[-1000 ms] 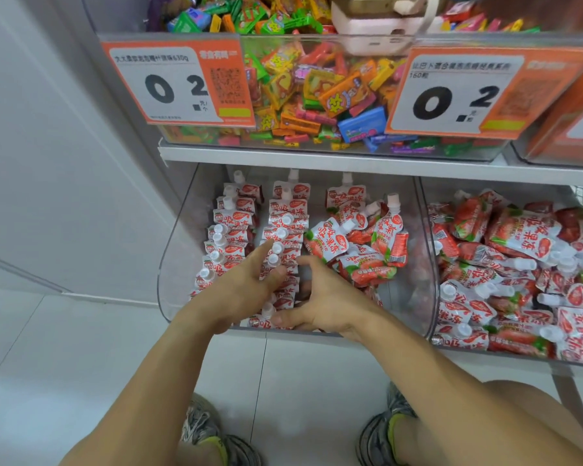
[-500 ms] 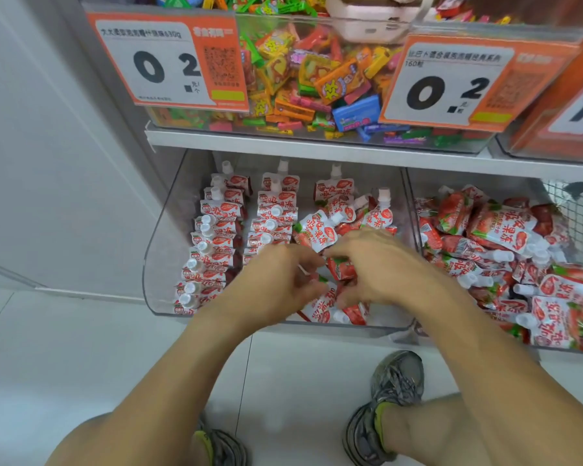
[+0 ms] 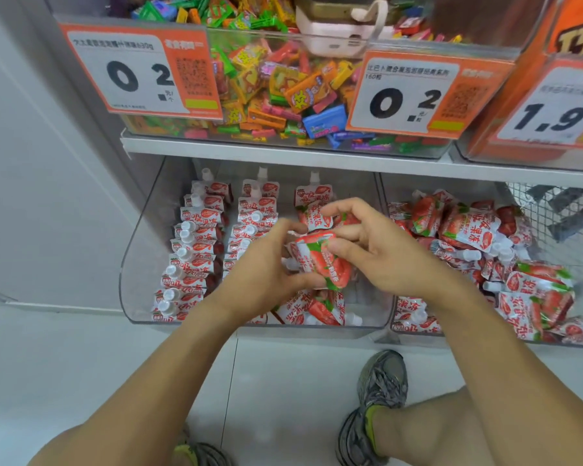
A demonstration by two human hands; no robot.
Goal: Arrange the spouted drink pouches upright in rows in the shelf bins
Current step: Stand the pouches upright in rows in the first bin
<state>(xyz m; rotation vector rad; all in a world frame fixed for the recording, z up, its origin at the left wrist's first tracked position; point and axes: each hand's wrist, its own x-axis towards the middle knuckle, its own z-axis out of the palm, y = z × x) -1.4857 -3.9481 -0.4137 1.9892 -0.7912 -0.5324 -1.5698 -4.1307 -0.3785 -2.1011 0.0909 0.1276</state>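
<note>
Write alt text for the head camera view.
Both hands, left hand and right hand, hold a strawberry drink pouch over a clear shelf bin; two upright pouch rows stand at its left, loose pouches lie below.

Bright, even indoor light, faint shadows, wide-angle bending at the edges, slight softness throughout.

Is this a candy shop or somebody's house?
Most likely a shop. Orange price tags hang on clear shelf bins filled with many matching strawberry drink pouches and wrapped candies.
</note>
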